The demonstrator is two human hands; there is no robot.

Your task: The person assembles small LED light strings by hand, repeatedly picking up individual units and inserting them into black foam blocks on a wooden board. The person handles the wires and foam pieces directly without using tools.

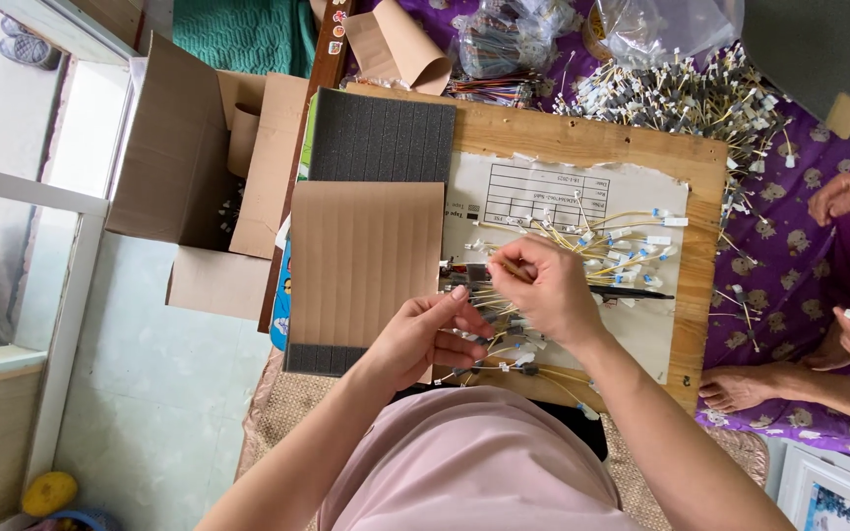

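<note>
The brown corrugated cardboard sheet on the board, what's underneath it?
Under the cardboard sheet lies dark grey foam, showing beyond its far edge and as a strip along its near edge. The foam's middle is covered, so anything resting there cannot be seen.

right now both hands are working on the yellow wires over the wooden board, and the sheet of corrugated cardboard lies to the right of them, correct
Not quite. The head view shows the corrugated cardboard sheet lying to the left of the hands, not the right. The rest holds: the left hand and right hand are both on the yellow wires over the wooden board.
</note>
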